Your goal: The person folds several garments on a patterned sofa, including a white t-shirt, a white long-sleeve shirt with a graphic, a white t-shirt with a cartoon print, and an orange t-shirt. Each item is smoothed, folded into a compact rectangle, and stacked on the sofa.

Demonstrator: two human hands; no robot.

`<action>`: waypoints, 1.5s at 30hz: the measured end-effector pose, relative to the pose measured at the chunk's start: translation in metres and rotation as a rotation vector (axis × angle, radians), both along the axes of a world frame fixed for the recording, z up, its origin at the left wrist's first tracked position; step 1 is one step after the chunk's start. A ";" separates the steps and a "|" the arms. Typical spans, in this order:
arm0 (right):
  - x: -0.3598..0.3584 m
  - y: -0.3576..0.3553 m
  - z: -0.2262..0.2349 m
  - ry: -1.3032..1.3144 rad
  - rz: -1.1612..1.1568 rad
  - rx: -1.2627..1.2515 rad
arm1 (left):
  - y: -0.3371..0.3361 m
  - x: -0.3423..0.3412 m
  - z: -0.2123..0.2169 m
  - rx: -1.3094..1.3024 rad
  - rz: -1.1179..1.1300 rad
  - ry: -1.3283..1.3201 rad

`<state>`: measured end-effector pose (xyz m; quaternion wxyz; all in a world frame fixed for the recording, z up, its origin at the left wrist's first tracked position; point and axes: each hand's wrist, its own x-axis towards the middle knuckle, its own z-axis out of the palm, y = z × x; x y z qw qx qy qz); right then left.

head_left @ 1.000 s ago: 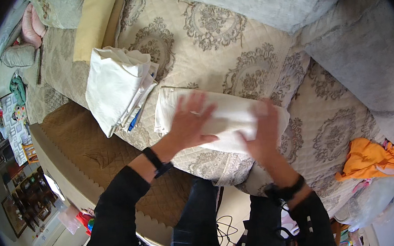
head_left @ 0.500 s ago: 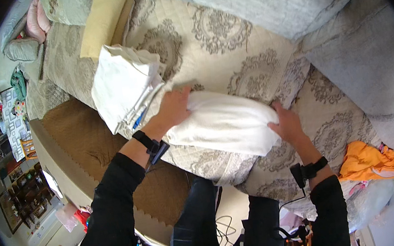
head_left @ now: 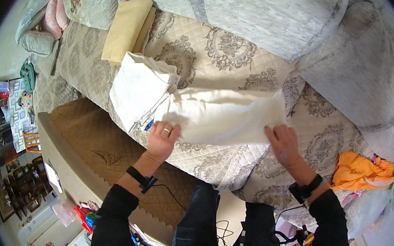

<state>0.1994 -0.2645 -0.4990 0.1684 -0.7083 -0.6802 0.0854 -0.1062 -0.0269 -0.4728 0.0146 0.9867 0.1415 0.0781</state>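
The left hand (head_left: 163,136) lies flat, fingers together, on the near-left corner of the cream cloth (head_left: 220,115), and the right hand (head_left: 283,143) presses its near-right edge, fingers spread — neither seems to pinch, though fingertips are hard to read. Smoothing outward with even palm pressure would likely keep this soft, limp fabric square on the quilted, medallion-patterned sofa cover (head_left: 208,57) — just beside the folded white stack (head_left: 136,88).

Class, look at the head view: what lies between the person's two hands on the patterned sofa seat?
The head view shows a folded cream cloth spanning from left hand to right hand; each hand rests on its near edge.
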 end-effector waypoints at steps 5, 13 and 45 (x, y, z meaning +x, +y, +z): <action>-0.035 -0.026 -0.039 0.100 -0.055 -0.151 | -0.037 -0.051 -0.047 -0.265 0.337 0.194; -0.040 0.026 -0.077 0.783 -0.955 -0.151 | 0.001 -0.029 -0.103 -1.469 1.307 0.071; -0.061 0.113 0.045 1.265 -0.327 -0.154 | -0.043 0.032 0.021 -2.213 1.082 -0.740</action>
